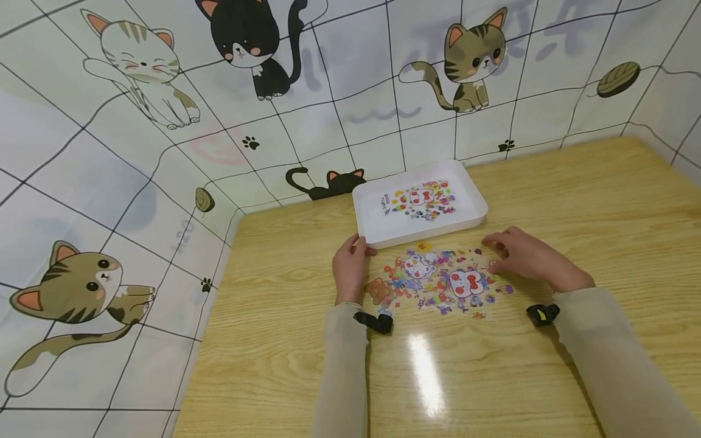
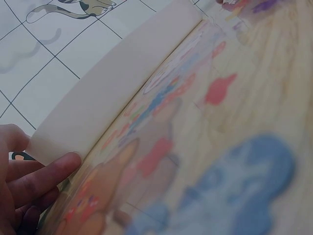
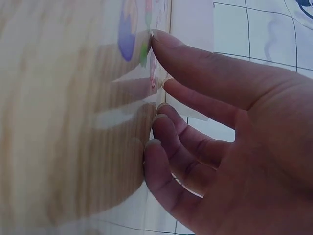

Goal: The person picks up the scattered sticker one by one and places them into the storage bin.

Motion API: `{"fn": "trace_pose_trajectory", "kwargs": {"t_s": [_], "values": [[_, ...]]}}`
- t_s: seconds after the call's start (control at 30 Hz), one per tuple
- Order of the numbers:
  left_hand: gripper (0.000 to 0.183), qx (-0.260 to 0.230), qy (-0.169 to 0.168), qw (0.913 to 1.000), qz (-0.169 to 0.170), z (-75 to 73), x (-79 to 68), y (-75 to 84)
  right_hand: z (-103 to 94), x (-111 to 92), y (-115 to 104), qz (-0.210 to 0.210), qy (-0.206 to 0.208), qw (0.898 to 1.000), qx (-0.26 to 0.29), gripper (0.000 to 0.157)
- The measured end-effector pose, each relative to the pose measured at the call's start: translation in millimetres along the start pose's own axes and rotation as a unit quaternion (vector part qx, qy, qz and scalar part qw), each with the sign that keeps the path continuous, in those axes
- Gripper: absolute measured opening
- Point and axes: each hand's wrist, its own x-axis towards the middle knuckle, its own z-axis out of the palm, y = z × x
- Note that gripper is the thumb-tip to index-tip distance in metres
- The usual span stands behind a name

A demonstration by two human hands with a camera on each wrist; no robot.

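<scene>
My left hand (image 1: pixel 350 267) grips the near left corner of a shallow white tray (image 1: pixel 366 219). In the left wrist view, one fingertip (image 2: pixel 68 160) lies against the tray's front wall (image 2: pixel 112 78) and another finger is at its side. Colourful cartoon stickers (image 1: pixel 467 283) are spread over the table in front of the tray, among them a brown bear sticker (image 1: pixel 379 291) near the left hand. At their right end, my right hand (image 1: pixel 528 258) has its loosely bent fingertips down on the tabletop. Its thumb tip (image 3: pixel 164 36) is beside a purple and green patch, apart from the other fingers.
More cartoon pictures and small lettering (image 1: pixel 421 197) show inside the tray. The glossy wooden table (image 1: pixel 274 340) meets a wall (image 1: pixel 361 73) printed with cats and grid lines behind and to the left. A bright light reflection lies on the tabletop between the forearms.
</scene>
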Motion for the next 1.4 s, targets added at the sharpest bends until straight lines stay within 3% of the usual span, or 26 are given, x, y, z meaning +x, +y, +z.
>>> {"fn": "trace_pose_trajectory", "kwargs": {"t_s": [0.37,0.67,1.07,1.4], "values": [[0.043,-0.007,-0.002,1.0000,-0.002,-2.1,1.0,-1.9,-0.4,-1.2,-8.3,0.011,0.004,1.000,-0.011,0.041],[0.042,-0.012,-0.004,0.9999,-0.008,-0.2,0.4,-0.6,0.9,-1.4,-5.2,-0.005,-0.011,1.000,0.003,0.051],[0.043,-0.011,-0.003,0.9999,-0.008,0.3,0.1,0.6,0.9,-0.1,-1.8,0.005,-0.008,1.000,0.019,0.025],[0.042,-0.013,-0.005,0.9999,-0.004,-0.3,0.3,1.0,1.3,1.4,-0.6,0.007,-0.012,1.000,0.016,0.025]]}}
